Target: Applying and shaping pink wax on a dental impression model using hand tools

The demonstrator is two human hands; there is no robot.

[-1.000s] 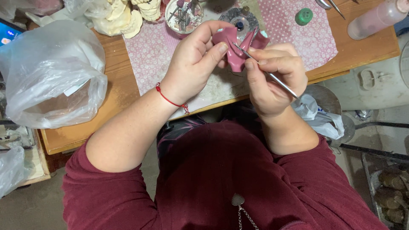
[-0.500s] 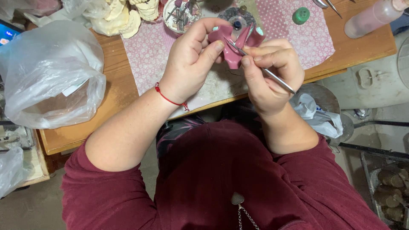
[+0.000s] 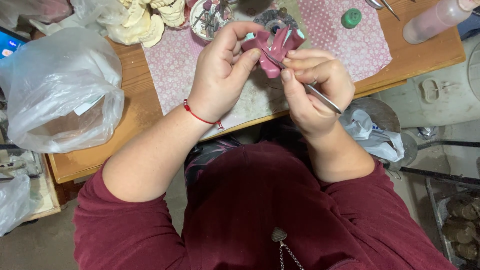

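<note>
1. A crumpled clear plastic bag [image 3: 60, 90] sits at the left end of the wooden workbench [image 3: 132, 107], well apart from the hands.
2. Pale plaster dental casts [image 3: 142, 20] lie at the far edge, on a pink dotted cloth [image 3: 172, 65].
3. The left hand [image 3: 220, 75], a red string bracelet [image 3: 200, 117] at its wrist, is clenched around the pink wax piece [image 3: 275, 50], thumb pressed against its near side.
4. That pink wax piece is glossy and folded like thick petals, with pale teal bits showing at its upper corners; it is held up above the cloth, between both hands.
5. The right hand [image 3: 312, 87] pinches a slim metal tool [image 3: 320, 97], whose tip touches the pink piece.
6. A small green cap [image 3: 351, 18] rests on the cloth; farther right lies a pinkish bottle [image 3: 432, 21].
</note>
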